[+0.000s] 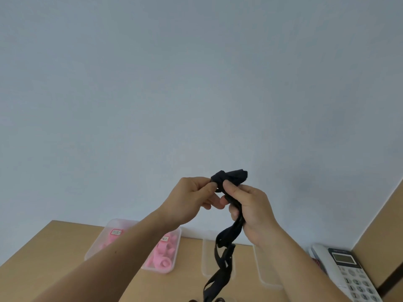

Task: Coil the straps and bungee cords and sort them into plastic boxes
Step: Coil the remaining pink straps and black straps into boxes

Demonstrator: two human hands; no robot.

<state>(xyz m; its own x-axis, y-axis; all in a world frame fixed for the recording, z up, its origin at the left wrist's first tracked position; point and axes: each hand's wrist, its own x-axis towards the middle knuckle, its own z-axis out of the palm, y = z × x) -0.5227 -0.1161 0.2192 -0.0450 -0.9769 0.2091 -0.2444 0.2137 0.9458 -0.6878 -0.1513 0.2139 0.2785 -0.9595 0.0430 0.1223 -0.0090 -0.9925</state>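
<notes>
Pale blue-grey wall (196,83) fills most of the view, with a wooden table (54,243) along the bottom edge. On the table stand a plastic box (177,243) holding pink coils (162,261), another like it partly hidden behind the left forearm, two transparent plastic boxes (207,258) and, at the far right, a white telephone (349,273). Both hands are raised well above the table with a black strap (231,176) between them. The left hand (192,199) pinches the bunched, partly rolled end of the strap between thumb and forefinger, its other fingers curled loosely beneath. The right hand (250,205) presses its thumb on the strap just beside that bundle, and its fingers curl round the length that runs through the palm. The bundle sits at the top, above and between the two thumbs and touching both. From there the strap's long axis drops out of the bottom of the right fist and hangs, twisted and looped, down past the transparent boxes to the lower edge of the view, where its end is cut off. The coiling looks barely begun, since most of the length hangs free. The next turn probably depends on the left hand, nearer the bundle, rotating it while the right hand feeds slack upward. The twists in the hanging part could wind in crooked unless flattened first.
</notes>
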